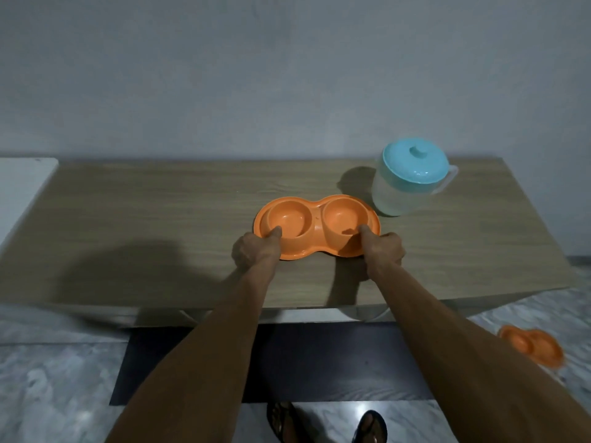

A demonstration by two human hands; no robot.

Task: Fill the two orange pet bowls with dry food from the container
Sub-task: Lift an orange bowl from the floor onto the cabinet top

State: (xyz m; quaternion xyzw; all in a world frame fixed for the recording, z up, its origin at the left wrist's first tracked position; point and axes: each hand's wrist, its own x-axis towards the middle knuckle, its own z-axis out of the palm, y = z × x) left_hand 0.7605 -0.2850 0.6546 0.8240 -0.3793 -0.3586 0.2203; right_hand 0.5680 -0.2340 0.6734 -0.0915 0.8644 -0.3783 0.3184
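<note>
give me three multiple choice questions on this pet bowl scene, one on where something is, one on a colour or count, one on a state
1. Where does the container stand relative to the orange double bowl?
A. behind it to the right
B. in front of it to the left
C. on the floor

2. What colour is the container's lid?
A. red
B. light blue
C. black

3. What is in the two bowl cups?
A. dry food to the brim
B. water
C. nothing visible

Answers:
1. A, it stands on the table near the far right, just past the bowl's right end.
2. B, the lid is light blue over a pale body.
3. C, both cups show bare orange plastic, while the left hand and right hand grip the near rim.
</note>
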